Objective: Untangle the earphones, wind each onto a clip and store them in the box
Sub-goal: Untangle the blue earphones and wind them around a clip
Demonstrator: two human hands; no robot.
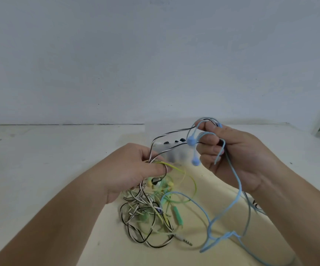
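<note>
Left forearm (pixel 55 217) and right forearm (pixel 299 217) nearest, over a cream cloth mat (pixel 105 237) on the white surface (pixel 40 150). Left hand (pixel 128 169): fingers curled, pinching the black-and-white striped cable (pixel 167 133) plus a yellow-green cable (pixel 193 181), just above the tangled heap of cords (pixel 147 214). Right hand (pixel 238 156), farther right and higher: fingers closed round loops of the light-blue earphone cable (pixel 238 189), two round blue earbuds (pixel 191 141) dangling beside its fingertips. Key relation: the striped cable spans from the left fingers up to the right hand, long axis near-left to far-right. Likely that's the last link tying blue to the heap. Blue otherwise hangs clear to near right, one knot (pixel 230 235) low. Count: 1 blue, 1 striped, 1 yellow-green, 1 mint-green cord with inline remote (pixel 178 215); 1 silver jack plug (pixel 186 240). 1 translucent plastic box (pixel 167 150) just behind the hands; can't make out clips.
</note>
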